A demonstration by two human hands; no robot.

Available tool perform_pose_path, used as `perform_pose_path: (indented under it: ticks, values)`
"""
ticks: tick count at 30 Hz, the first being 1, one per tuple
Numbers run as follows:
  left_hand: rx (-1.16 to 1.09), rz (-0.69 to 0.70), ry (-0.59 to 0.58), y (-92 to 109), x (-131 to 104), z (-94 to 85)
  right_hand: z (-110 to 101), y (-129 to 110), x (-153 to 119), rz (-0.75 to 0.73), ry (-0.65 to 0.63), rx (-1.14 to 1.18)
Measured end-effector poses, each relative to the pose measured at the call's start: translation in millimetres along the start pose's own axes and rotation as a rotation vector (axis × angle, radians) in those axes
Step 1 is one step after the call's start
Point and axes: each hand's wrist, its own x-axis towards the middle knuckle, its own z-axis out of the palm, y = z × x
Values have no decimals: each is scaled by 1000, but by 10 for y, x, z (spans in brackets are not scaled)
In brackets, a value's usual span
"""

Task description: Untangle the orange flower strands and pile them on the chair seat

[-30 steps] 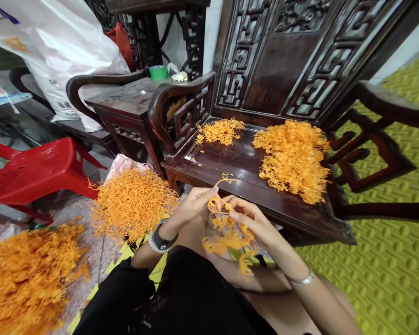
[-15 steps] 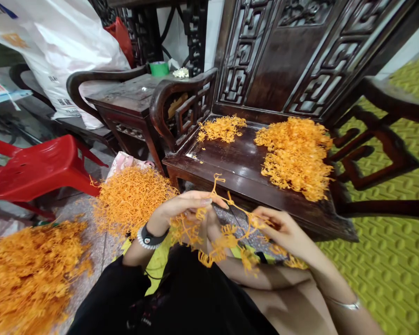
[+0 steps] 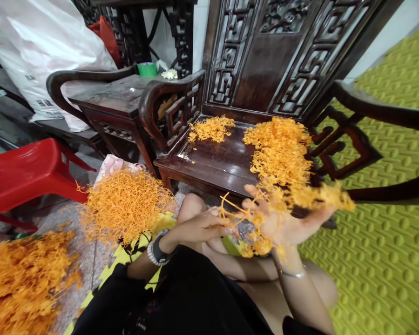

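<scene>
My left hand [image 3: 207, 224] is low at the centre, fingers together at the thin bare end of an orange plastic flower sprig [image 3: 260, 214]. The sprig branches rightward, with small curled clusters along it. Behind and under those clusters, my right hand [image 3: 286, 225] is turned palm up with fingers and thumb spread. The clusters lie across or hang over its palm, and their right end is smeared by motion. Just beyond the right hand, a large pile of orange flower pieces [image 3: 281, 149] covers the right of the dark wooden chair seat [image 3: 221, 163].
A smaller orange heap [image 3: 211, 129] sits at the seat's left. Thin orange stems [image 3: 125, 204] overflow a bag on the floor. Another orange heap [image 3: 24, 279] lies lower left, near a red plastic stool [image 3: 31, 167]. Yellow textured matting [image 3: 380, 260] spreads at right.
My right hand has turned palm up and spread its fingers, with the sprig's clusters now swung over it to the right. My left hand has moved slightly right and down. The view has shifted slightly.
</scene>
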Motion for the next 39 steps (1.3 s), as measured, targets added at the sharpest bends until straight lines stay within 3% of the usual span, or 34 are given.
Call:
perform_pose_path:
  ticks: [3,6,8,10,13,18,22,25,27,32,35,39]
  values:
    - [-3,25,261,-18,-50,70,58,6,35,-28,2,-8]
    - [-98,181,622,34,-96,109,156,36,65,-62,35,-109]
    - [-103,240,752,124,-87,127,215,90,92,-42,63,-191]
    - [-81,165,732,221,-33,134,225,168,117,-55,108,-257]
    - [-60,25,606,282,99,122,102,283,127,-148,175,-393]
    - [-54,10,505,135,238,146,-205,349,67,-276,195,-740]
    - [-93,14,542,21,282,279,-178,354,64,-588,340,-978]
    - [-224,-43,627,40,284,335,-48,330,83,-699,315,-1179]
    - [-276,-34,659,103,267,317,17,296,92,-699,299,-1283]
    - [-118,-98,530,253,263,232,19,299,147,-652,389,-1339]
    - [-153,-220,494,220,291,233,-2,389,196,-526,407,-1104]
    - [-307,-357,386,111,291,233,-22,435,240,-321,225,-775]
